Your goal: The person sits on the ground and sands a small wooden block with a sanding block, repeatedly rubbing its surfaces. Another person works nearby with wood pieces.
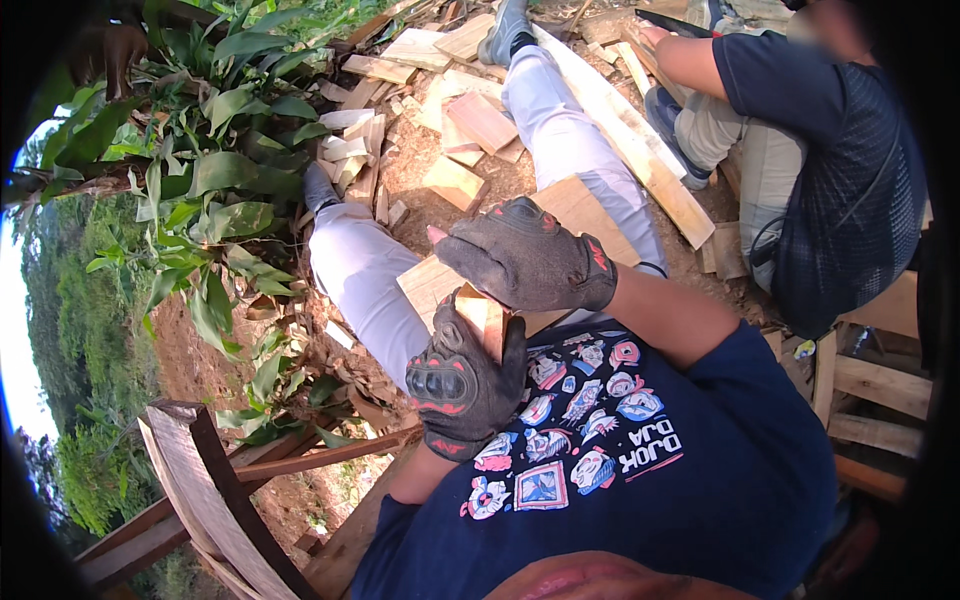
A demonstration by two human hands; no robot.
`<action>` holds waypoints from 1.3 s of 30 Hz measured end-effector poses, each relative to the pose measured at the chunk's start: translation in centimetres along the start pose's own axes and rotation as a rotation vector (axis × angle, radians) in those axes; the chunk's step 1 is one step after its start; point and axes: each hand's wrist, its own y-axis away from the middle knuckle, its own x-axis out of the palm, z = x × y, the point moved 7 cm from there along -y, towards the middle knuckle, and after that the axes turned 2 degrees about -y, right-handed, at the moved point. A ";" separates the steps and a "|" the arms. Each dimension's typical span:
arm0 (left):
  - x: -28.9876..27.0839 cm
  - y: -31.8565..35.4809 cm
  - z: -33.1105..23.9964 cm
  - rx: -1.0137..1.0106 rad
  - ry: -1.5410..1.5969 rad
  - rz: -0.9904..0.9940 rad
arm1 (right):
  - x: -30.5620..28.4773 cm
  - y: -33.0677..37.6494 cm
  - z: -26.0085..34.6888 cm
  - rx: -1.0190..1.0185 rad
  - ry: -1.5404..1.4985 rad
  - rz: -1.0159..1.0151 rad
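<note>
Both my hands wear dark grey work gloves with red marks. My left hand [462, 380] is closed around a small wooden block [484, 320], its thumb along the side near my belly. Over the block's far end, my right hand [530, 255] is closed with its back turned up. What lies under its fingers is hidden, and one bare fingertip pokes out at its left. Beneath the hands a pale wooden board [588, 212] rests across my thighs, partly covered by my gloves.
Several cut wood pieces [480, 122] lie on the sawdust-covered ground between my feet. A long plank [625, 135] lies beside my right leg. Another person [830, 150] sits close on the right. Leafy plants [220, 170] and a wooden frame [205, 480] stand to the left.
</note>
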 end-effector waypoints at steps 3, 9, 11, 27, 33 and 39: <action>0.3 -0.1 0.7 -0.135 -0.008 0.065 | 3.3 1.7 -3.8 0.112 0.049 0.082; -0.1 0.0 0.2 -0.147 -0.038 0.039 | 3.2 1.7 -3.4 0.074 0.038 0.062; 0.1 0.0 0.3 -0.073 -0.058 0.061 | 0.3 0.6 0.2 -0.044 0.070 -0.049; -0.6 -0.9 0.9 -0.161 -0.011 0.036 | -1.6 -0.5 -2.4 0.130 -0.276 -0.103; -0.7 -1.1 2.7 -0.252 0.119 0.073 | 5.0 3.4 -6.9 0.438 -0.342 0.178; -0.7 -0.5 1.9 -0.184 0.015 0.015 | 5.3 4.4 -5.6 0.169 -0.026 0.171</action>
